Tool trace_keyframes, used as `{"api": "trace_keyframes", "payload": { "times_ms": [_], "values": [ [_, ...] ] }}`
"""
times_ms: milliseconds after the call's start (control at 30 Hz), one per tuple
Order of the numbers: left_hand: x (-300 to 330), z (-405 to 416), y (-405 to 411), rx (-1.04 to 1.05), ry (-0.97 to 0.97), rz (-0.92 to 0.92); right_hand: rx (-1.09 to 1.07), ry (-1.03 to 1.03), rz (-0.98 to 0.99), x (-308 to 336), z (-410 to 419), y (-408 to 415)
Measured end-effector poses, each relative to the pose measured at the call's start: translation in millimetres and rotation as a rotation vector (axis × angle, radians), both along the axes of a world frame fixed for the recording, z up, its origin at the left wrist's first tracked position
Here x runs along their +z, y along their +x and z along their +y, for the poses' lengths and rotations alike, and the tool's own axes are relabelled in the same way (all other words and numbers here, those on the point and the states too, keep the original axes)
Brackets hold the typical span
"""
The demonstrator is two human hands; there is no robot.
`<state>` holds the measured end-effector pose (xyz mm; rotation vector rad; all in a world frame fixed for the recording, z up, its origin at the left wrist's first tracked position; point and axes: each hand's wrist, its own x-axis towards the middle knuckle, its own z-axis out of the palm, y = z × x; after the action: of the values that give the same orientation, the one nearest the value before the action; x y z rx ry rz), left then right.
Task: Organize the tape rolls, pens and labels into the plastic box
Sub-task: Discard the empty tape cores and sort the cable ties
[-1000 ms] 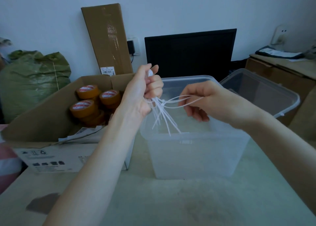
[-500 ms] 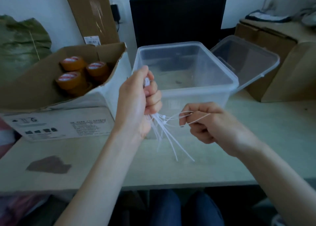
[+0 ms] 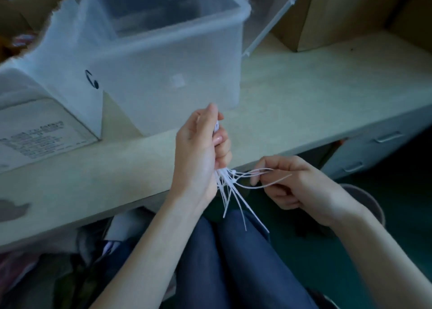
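White cable ties (image 3: 230, 192) bunched in left hand (image 3: 198, 154) grip, tops hidden, right hand (image 3: 297, 185) pinching one.

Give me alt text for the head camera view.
Left hand grips a bundle of white cable ties while the right hand pinches one, in front of the table edge. A clear plastic box stands on the table behind.

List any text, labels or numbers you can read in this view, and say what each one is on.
White cardboard box, side panel: a dark printed mark like "G" or "6"; which one, I cannot tell.
Same box, front panel: several lines of small print, too blurred to read.
Plastic box: a small pale patch on its front wall, no legible text.
Nothing else readable.
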<state>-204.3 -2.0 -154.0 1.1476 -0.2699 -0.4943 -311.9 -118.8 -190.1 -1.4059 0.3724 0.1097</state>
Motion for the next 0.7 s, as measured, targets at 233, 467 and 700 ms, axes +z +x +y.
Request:
{"api": "trace_keyframes", "payload": {
  "times_ms": [233,467,700],
  "values": [
    [-50,-61,-59,-0.318,0.092,-0.061,-0.289,0.075,0.116,-52,-32,-86],
    [-116,-132,-110,-0.612,0.187,-0.06,-0.562,0.061,0.23,-103,-70,-160],
    [-188,-200,-124,-0.572,0.27,0.245,-0.75,0.13,0.26,-156,-97,-181]
  ]
}}
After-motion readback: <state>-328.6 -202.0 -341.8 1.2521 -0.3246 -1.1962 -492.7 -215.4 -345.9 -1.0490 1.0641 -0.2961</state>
